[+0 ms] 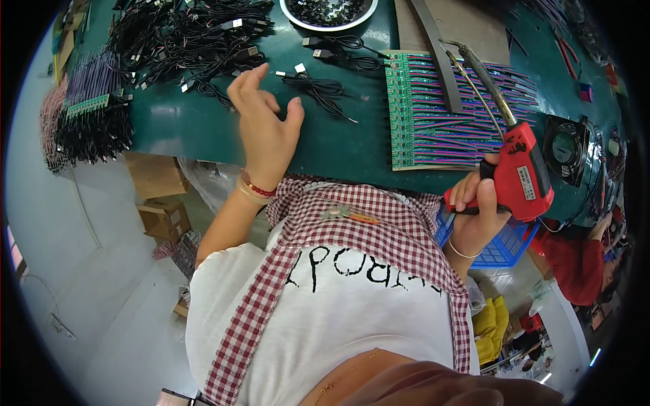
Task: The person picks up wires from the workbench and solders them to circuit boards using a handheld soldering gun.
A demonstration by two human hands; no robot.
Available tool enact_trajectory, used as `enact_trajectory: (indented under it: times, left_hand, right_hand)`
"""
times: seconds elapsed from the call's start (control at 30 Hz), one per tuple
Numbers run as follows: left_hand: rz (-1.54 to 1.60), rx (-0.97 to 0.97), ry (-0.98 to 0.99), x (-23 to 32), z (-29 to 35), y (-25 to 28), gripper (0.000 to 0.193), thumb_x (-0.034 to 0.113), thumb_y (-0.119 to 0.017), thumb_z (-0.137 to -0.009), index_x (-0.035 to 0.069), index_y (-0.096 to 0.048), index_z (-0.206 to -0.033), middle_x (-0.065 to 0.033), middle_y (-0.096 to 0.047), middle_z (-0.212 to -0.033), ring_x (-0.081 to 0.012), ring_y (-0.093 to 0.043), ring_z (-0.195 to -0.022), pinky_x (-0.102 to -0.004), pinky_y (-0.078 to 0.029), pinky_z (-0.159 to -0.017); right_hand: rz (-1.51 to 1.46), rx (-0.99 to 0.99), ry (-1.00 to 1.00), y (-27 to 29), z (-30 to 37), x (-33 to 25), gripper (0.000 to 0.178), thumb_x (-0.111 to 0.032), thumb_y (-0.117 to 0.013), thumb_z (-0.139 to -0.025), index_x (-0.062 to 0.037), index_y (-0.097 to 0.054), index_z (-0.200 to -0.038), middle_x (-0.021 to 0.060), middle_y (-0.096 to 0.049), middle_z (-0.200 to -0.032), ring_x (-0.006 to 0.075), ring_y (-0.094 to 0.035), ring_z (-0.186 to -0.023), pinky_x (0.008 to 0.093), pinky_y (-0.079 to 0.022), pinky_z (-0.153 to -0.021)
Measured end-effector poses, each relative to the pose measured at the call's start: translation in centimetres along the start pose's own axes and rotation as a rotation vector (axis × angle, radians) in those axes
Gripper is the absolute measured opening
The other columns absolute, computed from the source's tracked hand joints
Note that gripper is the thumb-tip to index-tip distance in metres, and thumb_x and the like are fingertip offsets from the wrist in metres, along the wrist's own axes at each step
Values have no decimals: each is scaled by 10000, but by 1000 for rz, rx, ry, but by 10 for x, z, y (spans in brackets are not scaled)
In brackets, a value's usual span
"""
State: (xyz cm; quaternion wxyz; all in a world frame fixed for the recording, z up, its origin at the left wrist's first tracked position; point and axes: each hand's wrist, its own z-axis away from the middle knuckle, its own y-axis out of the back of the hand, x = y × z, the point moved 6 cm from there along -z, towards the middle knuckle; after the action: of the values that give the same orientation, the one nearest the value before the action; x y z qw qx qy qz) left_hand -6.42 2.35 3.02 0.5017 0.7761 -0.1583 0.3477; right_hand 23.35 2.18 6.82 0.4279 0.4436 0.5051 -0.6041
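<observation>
My right hand (482,206) is wrapped round the handle of a red soldering gun (518,172), whose metal tip points up and away over a panel of green circuit boards (401,115). Rows of purple, pink and dark wires (467,139) run right from those boards. A flat grey metal bar (443,74) lies across the wires beside the gun's tip. My left hand (267,128) hovers over the table with its fingers apart and nothing visible in them. Close to its fingertips are a coiled black USB cable (321,86) and a large heap of black USB cables (196,44).
At the far middle sits a white bowl (330,27) of small dark parts. Finished-looking bundles of boards and wires (91,108) hang over the table's left edge. A black fan (565,150) stands at the right, near another person's red sleeve (575,260). Below are cardboard boxes (162,216) and a blue crate (504,247).
</observation>
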Motion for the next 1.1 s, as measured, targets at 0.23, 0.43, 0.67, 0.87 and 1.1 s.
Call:
enact_trajectory:
  times: [0.23, 0.43, 0.67, 0.87, 1.1]
  left_hand:
    - [-293, -327, -571, 32, -23, -38, 295, 146, -688, -722, 107, -598, -1001, -24, -568, -965, -209, -519, -967, -367, -363, -873]
    - [-290, -394, -765, 48, -28, -48, 196, 174, -669, -758, 77, -549, -879, -25, -580, -919, -214, -529, -881, -394, -376, -868]
    - [580, -570, -125, 64, -23, -39, 110, 110, -574, -887, 10, -536, -912, -56, -550, -660, -184, -571, -614, -273, -439, -549]
    - [781, -721, 18, 88, 2, -53, 100, 97, -564, -890, 9, -546, -846, -31, -551, -602, -84, -515, -507, -224, -395, -469]
    - [955, -800, 241, 96, 17, -62, 111, 85, -523, -905, 6, -528, -827, 4, -534, -590, -33, -463, -448, -186, -342, -411]
  right_hand:
    - [-5, 4, -29, -5, -1, -1, 308, -99, -488, -895, 37, -442, -1167, 46, -444, -608, 103, -394, -450, 244, -362, -438]
    - [1, 6, -23, -8, 3, -3, 312, -112, -485, -897, 33, -440, -1170, 43, -436, -606, 101, -388, -451, 243, -362, -445]
    - [31, -12, -90, -30, -12, -1, 396, 3, -561, -823, 43, -432, -1195, 131, -591, -842, 181, -584, -706, 310, -494, -656]
    - [127, -186, -44, -60, -31, 3, 188, -2, -626, -818, 30, -594, -1000, 59, -632, -925, 126, -598, -849, 261, -473, -760]
    - [251, -207, 53, -62, -27, -4, 446, 70, -642, -772, 35, -471, -1182, 92, -616, -896, 127, -578, -777, 230, -468, -676]
